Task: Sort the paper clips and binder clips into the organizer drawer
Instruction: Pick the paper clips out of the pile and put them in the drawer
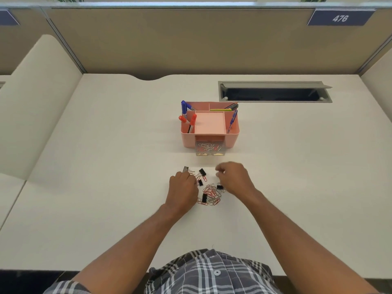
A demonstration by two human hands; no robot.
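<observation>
A wide white table [106,209] filled most of the view, backed by a tan partition [191,43] bearing a blue sign reading 476 [340,18]. A grey cable hatch [274,92] stood open in the table's far right part. Near the middle sat a pink organizer [232,136], with markers [186,115] and pens upright in its side compartments. Its clear drawer [209,148] was pulled out toward the person and already held several paper clips.

Nearer the person, a loose pile of paper clips [211,195] lay on the table, with black binder clips [204,197] mixed in and scattered just beside it. The left hand [183,190] rested at the pile's left edge, its grip closed down over clips there; exactly what it pinched I could not tell. The right hand [233,177] hovered just above the pile's far right side, fingers curled together; whether it held anything was hidden.
</observation>
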